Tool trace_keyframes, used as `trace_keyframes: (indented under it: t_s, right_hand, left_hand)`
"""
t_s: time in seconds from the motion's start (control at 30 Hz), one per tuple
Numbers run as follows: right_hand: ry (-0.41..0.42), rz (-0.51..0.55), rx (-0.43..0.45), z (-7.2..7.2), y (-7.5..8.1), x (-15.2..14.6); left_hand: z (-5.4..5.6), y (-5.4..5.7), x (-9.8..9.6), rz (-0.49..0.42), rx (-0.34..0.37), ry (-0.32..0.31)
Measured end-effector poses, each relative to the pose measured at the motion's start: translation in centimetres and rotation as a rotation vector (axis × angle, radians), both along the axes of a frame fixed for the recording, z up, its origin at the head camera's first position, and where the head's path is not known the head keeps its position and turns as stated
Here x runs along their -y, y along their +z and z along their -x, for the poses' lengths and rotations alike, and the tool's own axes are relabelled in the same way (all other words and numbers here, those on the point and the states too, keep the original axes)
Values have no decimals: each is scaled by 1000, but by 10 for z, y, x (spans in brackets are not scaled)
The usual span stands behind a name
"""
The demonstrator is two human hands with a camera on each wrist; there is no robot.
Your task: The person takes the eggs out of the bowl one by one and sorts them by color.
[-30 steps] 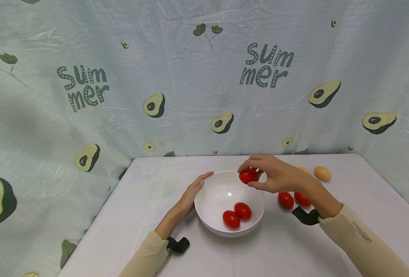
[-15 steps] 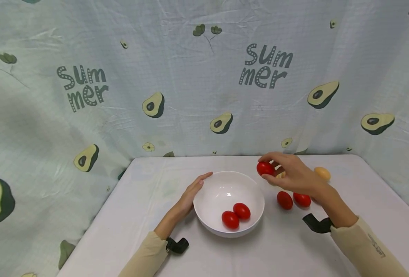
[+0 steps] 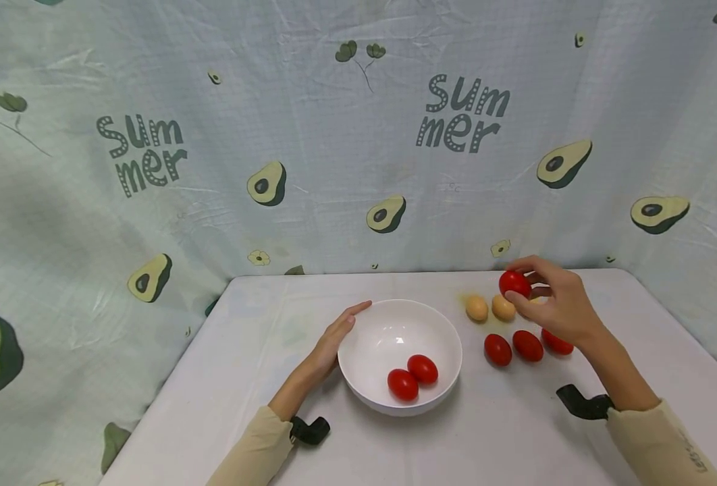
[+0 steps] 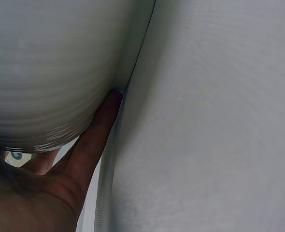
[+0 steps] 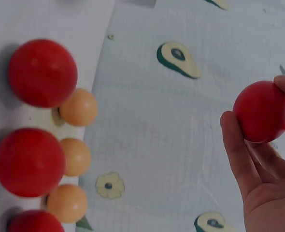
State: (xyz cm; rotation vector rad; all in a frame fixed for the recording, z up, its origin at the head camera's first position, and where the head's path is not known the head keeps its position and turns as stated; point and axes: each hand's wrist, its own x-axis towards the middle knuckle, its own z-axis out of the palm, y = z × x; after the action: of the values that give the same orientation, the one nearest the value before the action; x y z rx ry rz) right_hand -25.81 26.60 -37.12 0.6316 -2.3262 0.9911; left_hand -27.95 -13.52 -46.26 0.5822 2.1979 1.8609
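Observation:
A glossy red egg [image 3: 514,284] is pinched between the thumb and fingertips of my right hand [image 3: 558,307], raised over the back right of the table. The right wrist view shows the same red egg [image 5: 262,112] at the fingertips, off the table. My left hand [image 3: 333,345] rests along the left side of a white bowl [image 3: 367,337], fingers extended against its outer wall. In the left wrist view, one finger [image 4: 96,133] touches the bowl's curved underside [image 4: 50,72] near the tabletop. Inside the bowl lie two red eggs [image 3: 403,385].
Right of the bowl, three red eggs [image 3: 527,345] lie in a row on the white table [image 3: 431,449]. Behind them sit yellow-orange eggs [image 3: 476,308], one partly hidden by my right hand. A printed curtain [image 3: 310,135] hangs behind the table's back edge.
My right hand has moved right with the red egg, from above the bowl's right rim to above the yellow-orange eggs. My left hand has stayed at the bowl.

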Motion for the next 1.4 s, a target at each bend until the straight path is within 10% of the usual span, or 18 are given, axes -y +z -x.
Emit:
trace_keyframes:
  t_s: [0.63,1.4]
  right_hand:
    - [-243,-13,343,4,-14,-89]
    - [-145,-137,784,19,-53,-152]
  left_hand:
    - [1,0,0,-17,18,-8]
    - [-1,2,0,-27,26,5]
